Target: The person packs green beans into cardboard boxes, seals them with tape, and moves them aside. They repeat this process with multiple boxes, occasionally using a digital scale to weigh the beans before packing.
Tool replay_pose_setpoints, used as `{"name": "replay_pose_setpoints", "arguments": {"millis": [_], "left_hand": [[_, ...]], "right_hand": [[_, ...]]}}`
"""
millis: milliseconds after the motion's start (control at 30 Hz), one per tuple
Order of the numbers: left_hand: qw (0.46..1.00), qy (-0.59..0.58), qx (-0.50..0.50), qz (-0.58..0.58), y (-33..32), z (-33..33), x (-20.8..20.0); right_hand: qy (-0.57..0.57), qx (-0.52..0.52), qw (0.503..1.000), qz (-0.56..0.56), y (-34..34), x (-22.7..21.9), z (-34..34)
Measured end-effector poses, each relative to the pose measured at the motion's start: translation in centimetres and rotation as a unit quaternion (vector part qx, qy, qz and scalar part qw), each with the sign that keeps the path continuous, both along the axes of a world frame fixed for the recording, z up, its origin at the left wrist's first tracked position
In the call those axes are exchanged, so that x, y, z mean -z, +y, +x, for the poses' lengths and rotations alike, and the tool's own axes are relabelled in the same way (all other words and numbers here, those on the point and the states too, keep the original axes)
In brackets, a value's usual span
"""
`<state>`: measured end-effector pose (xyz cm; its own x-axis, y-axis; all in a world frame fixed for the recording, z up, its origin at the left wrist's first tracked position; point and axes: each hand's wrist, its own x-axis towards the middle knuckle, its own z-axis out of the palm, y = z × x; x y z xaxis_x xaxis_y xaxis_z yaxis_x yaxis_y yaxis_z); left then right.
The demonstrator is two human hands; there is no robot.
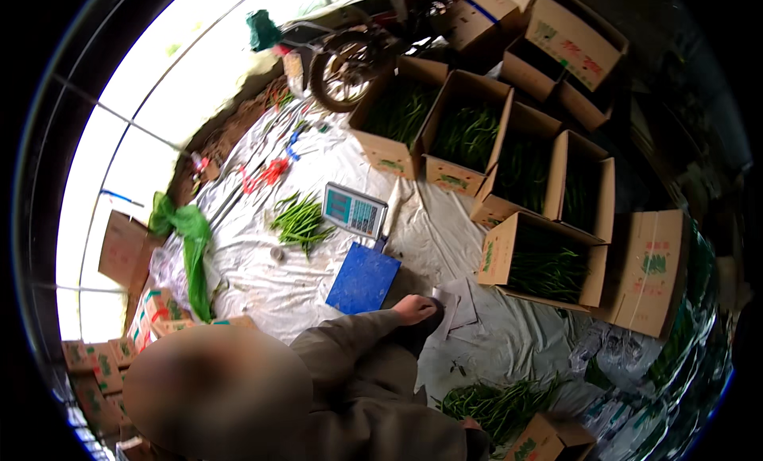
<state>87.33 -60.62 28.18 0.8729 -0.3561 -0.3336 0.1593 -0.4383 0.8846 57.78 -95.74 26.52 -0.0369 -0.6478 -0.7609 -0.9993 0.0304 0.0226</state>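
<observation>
My left hand [416, 308], at the end of a brown sleeve, rests over my dark-trousered knee with nothing plainly held in it. Just past its fingers are a small whitish roll and flat pale sheets [459, 308]. Beside this hand stands a scale with a blue platform [363, 279] and a grey display panel [354, 210]. Nothing lies on the platform. My right hand [471, 424] shows only in part, at the edge of a loose heap of long green peppers [505, 404]; its fingers are hidden. A smaller bunch of green peppers [301, 220] lies left of the scale.
Open cardboard boxes of green peppers [548, 264] line the right and far right. A closed carton [648, 272] stands beyond them. Far off is a motorcycle [350, 70]. Green netting [193, 246] and stacked cartons [102, 373] are at left. White sheeting [254, 290] covers the ground.
</observation>
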Motion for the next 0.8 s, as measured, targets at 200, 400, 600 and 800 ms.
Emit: {"name": "replay_pose_setpoints", "arguments": {"millis": [200, 400, 600, 800], "left_hand": [[0.968, 0.184, -0.107, -0.131, -8.7, 7.6, 4.2], [0.925, 0.141, -0.292, -0.196, -21.3, 22.6, 8.1], [0.947, 0.007, -0.296, -0.122, -28.8, 35.7, 19.0], [0.910, -0.024, -0.341, -0.236, -26.9, 35.2, 25.0]], "right_hand": [[-0.217, 0.002, 0.971, 0.098, -6.8, 0.7, 11.3], [-0.109, -0.256, 0.960, 0.014, -12.2, 0.5, 26.2], [-0.224, -0.433, 0.841, -0.235, -26.1, 7.9, 36.4], [-0.034, -0.490, 0.843, -0.220, -35.7, 11.5, 47.2]]}}
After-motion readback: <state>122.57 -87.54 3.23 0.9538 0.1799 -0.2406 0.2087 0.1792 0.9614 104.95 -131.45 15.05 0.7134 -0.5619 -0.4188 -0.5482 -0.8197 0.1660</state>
